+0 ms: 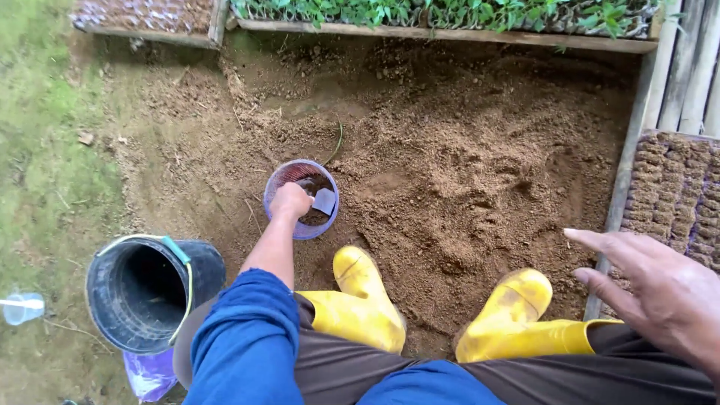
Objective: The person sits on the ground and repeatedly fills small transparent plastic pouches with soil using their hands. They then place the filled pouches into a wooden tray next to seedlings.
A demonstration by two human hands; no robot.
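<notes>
While the purple sieve [301, 199] sat on the loose brown soil [465, 172] just ahead of the yellow boots [367, 300], the left hand [289, 201] was closed over its near rim, fingers curled and gripping it. Inside lay a bit of soil & a pale flat scrap, maybe a scoop; couldn't tell. The right hand [660, 289] hung free by the seedling tray [679, 195], fingers spread, holding nothing. A black bucket [146, 289] stood left of the knee, w/ a clear cup [22, 307] on the grass beyond. Seedling beds [442, 19] ran along the top. Judgement: keeping the sieve level & low over the soil, w/ a firm rim grip, would've limited spills.
</notes>
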